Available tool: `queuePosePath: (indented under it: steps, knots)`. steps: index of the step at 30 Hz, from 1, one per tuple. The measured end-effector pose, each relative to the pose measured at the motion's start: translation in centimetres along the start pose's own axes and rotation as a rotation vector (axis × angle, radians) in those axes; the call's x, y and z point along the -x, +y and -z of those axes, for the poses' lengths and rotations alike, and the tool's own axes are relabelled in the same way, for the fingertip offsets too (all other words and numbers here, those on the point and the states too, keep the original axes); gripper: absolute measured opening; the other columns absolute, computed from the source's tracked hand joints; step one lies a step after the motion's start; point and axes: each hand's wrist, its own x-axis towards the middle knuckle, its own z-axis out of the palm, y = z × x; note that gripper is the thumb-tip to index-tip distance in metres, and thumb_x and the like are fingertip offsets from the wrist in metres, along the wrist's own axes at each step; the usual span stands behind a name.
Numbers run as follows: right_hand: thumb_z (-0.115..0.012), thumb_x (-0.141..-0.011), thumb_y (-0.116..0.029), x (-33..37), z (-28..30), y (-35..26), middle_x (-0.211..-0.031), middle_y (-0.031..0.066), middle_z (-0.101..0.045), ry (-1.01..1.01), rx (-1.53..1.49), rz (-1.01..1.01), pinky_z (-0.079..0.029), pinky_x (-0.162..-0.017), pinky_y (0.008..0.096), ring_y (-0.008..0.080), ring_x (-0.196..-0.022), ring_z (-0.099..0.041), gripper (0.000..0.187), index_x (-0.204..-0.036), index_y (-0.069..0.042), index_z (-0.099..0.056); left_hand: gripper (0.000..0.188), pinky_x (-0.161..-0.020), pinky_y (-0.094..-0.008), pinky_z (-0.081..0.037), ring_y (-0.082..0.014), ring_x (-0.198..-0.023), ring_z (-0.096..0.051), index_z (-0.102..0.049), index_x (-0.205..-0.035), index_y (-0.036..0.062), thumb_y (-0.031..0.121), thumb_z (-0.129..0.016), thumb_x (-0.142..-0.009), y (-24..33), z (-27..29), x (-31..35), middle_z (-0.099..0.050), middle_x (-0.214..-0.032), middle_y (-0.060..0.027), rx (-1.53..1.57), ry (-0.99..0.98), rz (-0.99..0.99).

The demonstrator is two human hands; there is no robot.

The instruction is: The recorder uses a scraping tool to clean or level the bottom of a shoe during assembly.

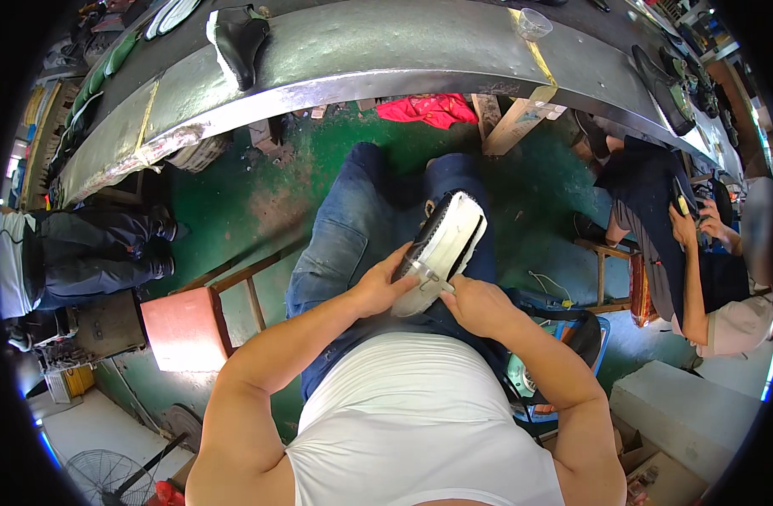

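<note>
Over my lap lies a black shoe [447, 242], its whitish underside turned up and dark stitching along one edge. My left hand [383, 281] is wrapped round its left side, with the thumb on the underside. On the right side of the shoe my right hand [478, 301] is closed in a pinch at a small metal-looking piece [426, 271] that lies across the sole. What kind of piece that is, I cannot make out. A loose pale strip stands away from the sole's right edge, with a dark gap under it.
A long metal-topped bench [386, 51] curves ahead, carrying a black shoe [239, 46], a clear plastic cup [533, 24] and more shoes at right. Red cloth [427, 110] lies beneath it. A red-topped stool [184, 327] stands left. Other people sit at right and stand at left.
</note>
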Motion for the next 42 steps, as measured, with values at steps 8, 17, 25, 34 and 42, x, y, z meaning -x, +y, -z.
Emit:
queuePosePath:
  steps: [8, 17, 25, 34, 42]
  knots:
    - [-0.048, -0.104, -0.034, 3.2, -0.6, 4.4, -0.078, 0.0145, -0.067, 0.162, -0.615, -0.144, -0.052, -0.067, 0.0361, 0.0245, -0.072, -0.067, 0.04, -0.104, 0.005, -0.059, 0.097, -0.099, -0.0361, -0.049, -0.0373, -0.112, -0.065, -0.023, -0.158, 0.0133, 0.018, -0.078, -0.078, 7.0, 1.3, 1.7, -0.065, -0.123, -0.0259, -0.489, -0.054, 0.054]
    - [-0.049, -0.103, -0.023, 5.9, -2.5, 7.2, -0.085, 0.0055, -0.063, 0.394, -0.991, -0.164, -0.049, -0.062, 0.0268, 0.0114, -0.072, -0.061, 0.025, -0.112, 0.0, -0.056, 0.053, -0.087, -0.0317, -0.053, -0.0149, -0.098, -0.064, -0.05, -0.125, 0.0009, 0.007, -0.081, -0.082, 18.6, 2.4, -0.2, -0.065, -0.103, -0.008, -0.099, 0.248, -0.576]
    - [-0.049, -0.104, -0.024, 6.8, -1.2, 5.4, -0.087, 0.005, -0.063, 0.222, -0.916, -0.222, -0.047, -0.075, 0.0272, 0.0122, -0.078, -0.058, 0.027, -0.114, 0.0, -0.058, 0.049, -0.076, -0.0325, -0.052, -0.0148, -0.083, -0.064, -0.067, -0.111, -0.0025, 0.043, -0.072, -0.091, 12.1, 2.2, -13.7, -0.07, -0.095, -0.0093, -0.314, 0.134, -0.032]
    - [-0.055, -0.101, -0.025, 2.2, -2.2, 4.8, -0.078, 0.0122, -0.067, 0.293, -0.768, -0.209, -0.051, -0.07, 0.0347, 0.0217, -0.072, -0.065, 0.026, -0.101, 0.001, -0.059, 0.07, -0.097, -0.0342, -0.049, -0.0192, -0.112, -0.061, -0.052, -0.136, -0.005, 0.048, -0.068, -0.093, 7.9, 1.5, -12.6, -0.063, -0.126, -0.0141, 0.019, -0.05, 0.168]
    - [-0.06, -0.094, -0.02, 3.5, 2.6, 3.8, -0.089, 0.0178, -0.068, 0.031, -0.42, -0.125, -0.051, -0.078, 0.0398, 0.035, -0.082, -0.066, 0.025, -0.106, 0.001, -0.06, 0.034, -0.074, -0.042, -0.055, -0.0325, -0.08, -0.071, -0.068, -0.12, 0.0007, 0.023, -0.064, -0.094, 7.6, 0.5, -3.1, -0.071, -0.088, -0.0241, -0.606, 0.223, -0.128]
